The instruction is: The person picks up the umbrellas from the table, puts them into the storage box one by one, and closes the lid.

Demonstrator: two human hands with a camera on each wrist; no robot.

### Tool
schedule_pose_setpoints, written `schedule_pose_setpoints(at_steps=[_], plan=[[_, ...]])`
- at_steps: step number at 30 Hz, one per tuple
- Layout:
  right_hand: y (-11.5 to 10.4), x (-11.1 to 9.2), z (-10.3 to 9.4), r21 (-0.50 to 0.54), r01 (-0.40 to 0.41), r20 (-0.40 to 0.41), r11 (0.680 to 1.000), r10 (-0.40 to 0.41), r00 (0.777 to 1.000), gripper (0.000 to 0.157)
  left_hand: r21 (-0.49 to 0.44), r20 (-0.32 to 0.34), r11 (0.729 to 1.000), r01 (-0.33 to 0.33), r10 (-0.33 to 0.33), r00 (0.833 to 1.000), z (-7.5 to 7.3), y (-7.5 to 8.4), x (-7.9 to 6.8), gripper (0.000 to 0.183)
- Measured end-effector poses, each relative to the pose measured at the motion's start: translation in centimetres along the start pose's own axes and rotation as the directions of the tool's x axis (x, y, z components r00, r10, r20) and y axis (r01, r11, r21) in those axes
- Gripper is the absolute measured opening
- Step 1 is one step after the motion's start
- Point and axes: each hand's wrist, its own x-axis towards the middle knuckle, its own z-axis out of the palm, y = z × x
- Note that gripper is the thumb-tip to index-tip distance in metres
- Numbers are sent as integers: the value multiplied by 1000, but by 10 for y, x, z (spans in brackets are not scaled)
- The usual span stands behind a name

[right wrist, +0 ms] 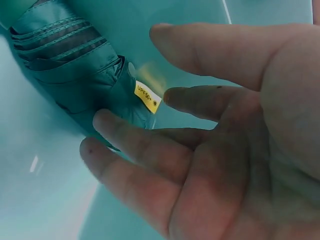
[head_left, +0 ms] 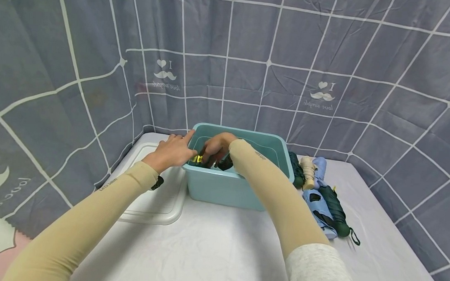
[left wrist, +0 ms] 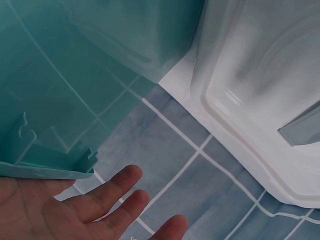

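Umbrella (right wrist: 92, 87), dark green and folded with a yellow tag (right wrist: 148, 97), lies inside a teal bin (head_left: 223, 190) beside the spread right grip (head_left: 218, 147); the left grip (head_left: 172, 150), likewise spread, touches the bin's rim (head_left: 244, 131) near a white lid (head_left: 155, 206).

The right sleeve (head_left: 275, 187) hides part of the blue bin (head_left: 225, 188). The right wrist view's top edge cuts off the green umbrella (right wrist: 75, 75); the right hand (right wrist: 225, 150) covers its lower end partly.
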Motion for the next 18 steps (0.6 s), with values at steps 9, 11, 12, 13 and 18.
schedule_pose_setpoints(at_steps=[9, 11, 12, 13, 18], plan=[[3, -18, -2, -158, 15, -62, 987, -25, 998, 71, -13, -1, 1000, -9, 9, 1000, 0, 1, 0, 81], [4, -24, -2, -162, 26, -75, 986, -39, 996, 71, -11, 0, 1000, -9, 9, 1000, 0, 1, 0, 81], [5, -28, -1, -159, 33, -82, 987, -47, 996, 70, -9, 0, 1000, -10, 10, 1000, 0, 1, 0, 81], [6, -31, -1, -162, 42, -92, 986, -57, 994, 70, -9, 1, 1000, -10, 10, 1000, 0, 0, 0, 81], [12, -49, 3, -208, 80, -137, 975, -110, 984, 69, -6, -2, 1000, -12, 12, 1000, 0, -1, 1, 82]])
